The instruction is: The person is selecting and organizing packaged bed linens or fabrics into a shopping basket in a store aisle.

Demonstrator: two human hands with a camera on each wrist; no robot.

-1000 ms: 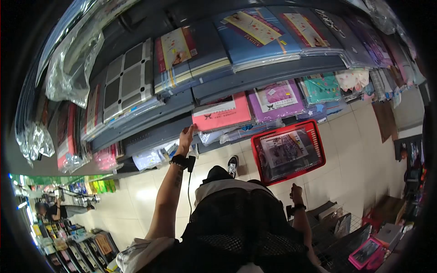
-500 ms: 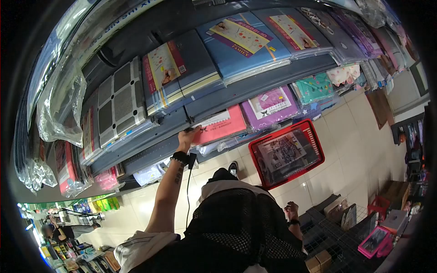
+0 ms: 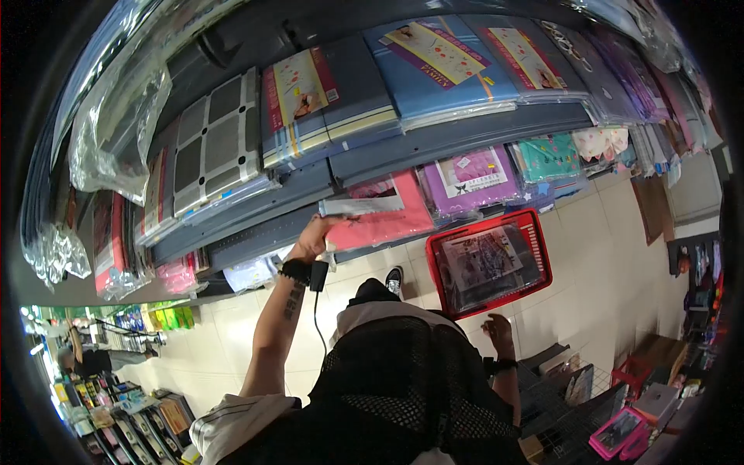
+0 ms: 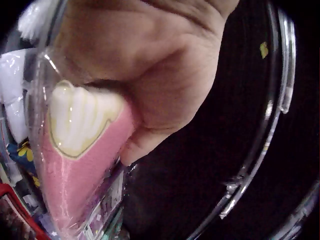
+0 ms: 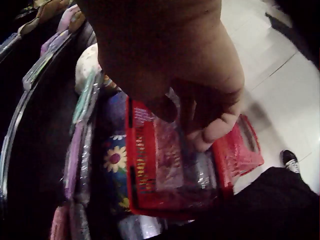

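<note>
My left hand (image 3: 312, 237) grips the left edge of a flat pink fabric pack (image 3: 391, 218) in clear plastic, at the front of the lower shelf. In the left wrist view the pack (image 4: 75, 185) bends in the grip, thumb (image 4: 142, 146) on one face; the other fingers are mostly hidden. A purple pack (image 3: 474, 180) lies just right of it. My right hand (image 3: 498, 335) hangs with loosely curled fingers near the red basket (image 3: 545, 252), holding nothing. Inside the basket lies a plastic-wrapped pack (image 3: 484, 260) with a printed label.
Above, the upper shelf (image 3: 465, 130) carries blue and grey packs (image 3: 442, 66). A clear plastic bag (image 3: 120, 132) hangs at left. Behind my right arm stands a dark wire rack (image 3: 566, 426). A person (image 3: 97, 360) is far off at lower left, beyond the tiled floor (image 3: 232, 341).
The pink pack has come forward off the shelf edge toward me and tilted, with my left hand pulling its left side. The basket stays put; my right hand has shifted slightly.
</note>
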